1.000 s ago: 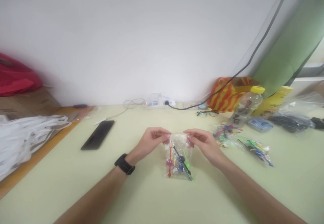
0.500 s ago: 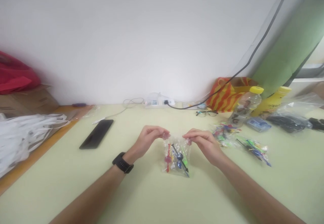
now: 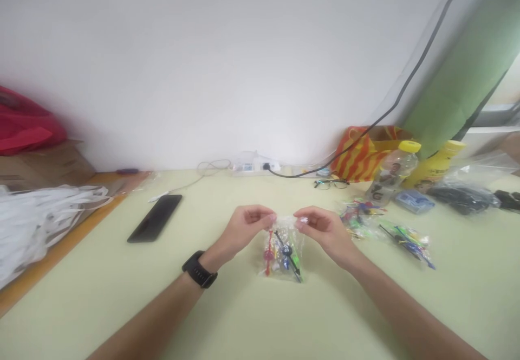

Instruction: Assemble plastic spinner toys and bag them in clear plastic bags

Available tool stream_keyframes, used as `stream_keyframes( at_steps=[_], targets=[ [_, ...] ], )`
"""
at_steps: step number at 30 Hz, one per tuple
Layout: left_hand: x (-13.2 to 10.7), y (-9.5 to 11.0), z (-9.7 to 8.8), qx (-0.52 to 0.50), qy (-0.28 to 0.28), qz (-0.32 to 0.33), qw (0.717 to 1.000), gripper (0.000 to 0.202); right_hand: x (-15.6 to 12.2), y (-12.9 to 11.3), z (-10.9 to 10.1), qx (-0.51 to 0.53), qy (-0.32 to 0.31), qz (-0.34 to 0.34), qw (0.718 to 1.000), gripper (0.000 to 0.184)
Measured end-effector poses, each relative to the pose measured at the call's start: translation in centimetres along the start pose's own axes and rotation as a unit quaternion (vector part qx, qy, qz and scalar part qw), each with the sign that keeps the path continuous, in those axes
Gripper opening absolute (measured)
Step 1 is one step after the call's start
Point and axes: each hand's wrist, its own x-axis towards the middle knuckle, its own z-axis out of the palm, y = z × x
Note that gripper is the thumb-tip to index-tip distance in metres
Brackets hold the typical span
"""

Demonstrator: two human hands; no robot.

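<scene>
The left hand [image 3: 254, 227] and right hand [image 3: 327, 235] each pinch an upper corner of a clear bag [image 3: 287, 223], thumbs against fingers, with the top edge stretched between them. The bag hangs over the middle of the table [image 3: 252, 316]; whether its bottom touches the surface I cannot tell. Inside show a red piece [image 3: 268, 255], a black piece [image 3: 287, 251] and some green and blue bits. Right of the right hand lie two more filled bags, one farther back [image 3: 361, 212], one nearer [image 3: 408, 242]. A phone [image 3: 155, 219] lies toward the table's left edge. Glasses [image 3: 331, 184] and a power strip [image 3: 255, 166] sit by the back edge.
</scene>
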Motion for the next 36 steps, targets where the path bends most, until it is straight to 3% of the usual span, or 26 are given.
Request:
stream_keyframes(
  at_steps=[11,20,36],
  targets=[
    [-0.6,0.5,1.0,0.017,-0.026,0.009,0.999,0.023,-0.3,-1.0,0.6,-0.057,-0.022,0.036,0.997,0.037],
    [-0.7,1.2,1.6,0.052,-0.058,0.0,0.997,0.032,-0.7,-1.6,1.0,-0.094,-0.055,-0.004,0.994,0.032],
    [0.3,1.4,-1.5,0.162,-0.081,-0.005,0.984,0.027,-0.2,-1.3,-0.2,-0.081,-0.045,0.046,0.995,0.029]
  ],
)
